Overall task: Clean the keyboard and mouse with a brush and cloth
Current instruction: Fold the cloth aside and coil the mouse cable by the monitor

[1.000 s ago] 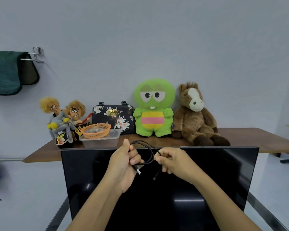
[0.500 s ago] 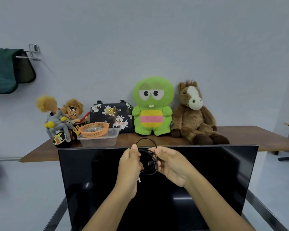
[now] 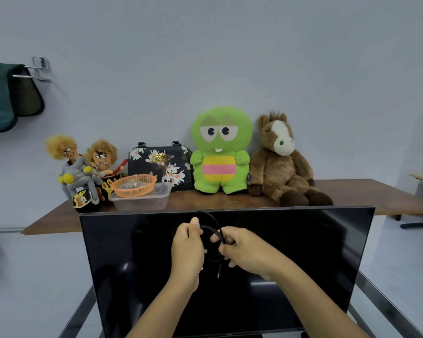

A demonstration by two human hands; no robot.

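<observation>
Both your hands, left (image 3: 187, 250) and right (image 3: 247, 252), grip the coiled cable (image 3: 214, 231). Looks like prep; next find brush and cloth.

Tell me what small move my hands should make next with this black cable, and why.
Probably tuck the dangling plug end through the loops. Both the left hand and the right hand pinch the coiled black cable in front of the dark monitor, and one end hangs loose below the coil, so it could unwind.
</observation>
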